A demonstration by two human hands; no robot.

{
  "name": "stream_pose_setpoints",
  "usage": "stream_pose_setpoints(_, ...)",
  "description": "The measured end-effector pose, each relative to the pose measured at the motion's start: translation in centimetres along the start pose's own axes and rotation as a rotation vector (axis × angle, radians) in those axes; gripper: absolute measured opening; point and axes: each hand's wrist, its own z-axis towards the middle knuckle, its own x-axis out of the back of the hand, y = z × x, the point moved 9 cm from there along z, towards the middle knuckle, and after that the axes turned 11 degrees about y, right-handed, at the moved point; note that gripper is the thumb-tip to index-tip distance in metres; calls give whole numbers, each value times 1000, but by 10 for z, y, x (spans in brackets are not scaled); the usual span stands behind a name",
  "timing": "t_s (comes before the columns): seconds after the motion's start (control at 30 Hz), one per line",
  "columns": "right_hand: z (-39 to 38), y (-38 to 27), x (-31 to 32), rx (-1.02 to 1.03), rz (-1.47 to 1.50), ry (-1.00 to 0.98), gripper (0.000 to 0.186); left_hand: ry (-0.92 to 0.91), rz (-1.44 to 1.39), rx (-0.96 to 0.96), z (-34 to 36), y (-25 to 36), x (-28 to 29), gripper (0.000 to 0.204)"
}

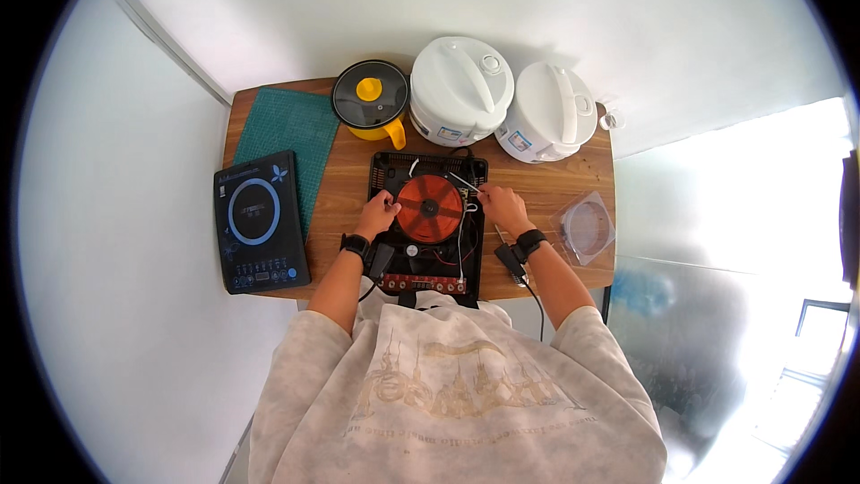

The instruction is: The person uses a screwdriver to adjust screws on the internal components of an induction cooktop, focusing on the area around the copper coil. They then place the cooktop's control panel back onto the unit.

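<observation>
Pale-sleeved forearms reach mid-frame over the opened cooker base [428,220]: left hand [377,214] pinches the copper coil [430,206], right hand [503,206] pinches a white wire [463,183]. Tugging could snap it.

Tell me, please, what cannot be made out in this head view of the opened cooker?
- Right hand: fingertips at the white wires beside the coil; too small to tell whether they pinch one.
- Left hand: grip at the coil's edge is unclear.
- Circuit board: near edge hidden by the person's shirt.
- Clear bag: contents blurred.
</observation>
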Motion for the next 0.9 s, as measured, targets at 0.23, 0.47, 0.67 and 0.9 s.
stream_pose_setpoints(0.23, 3, -5, 11, 6, -26, -13, 28, 30, 28, -73, 7, -8, -3, 24)
stream_pose_setpoints(0.47, 10, -6, 17, 81, -43, -22, 25, 37, 36, -83, 7, -6, -2, 23)
stream_pose_setpoints(0.67, 10, -10, 16, 98, -65, -29, 24, 22, 32, -5, 5, -9, -3, 31)
stream_pose_setpoints(0.9, 9, -14, 18, 100, -65, -20, 22, 54, 9, -151, 8, -8, -5, 22)
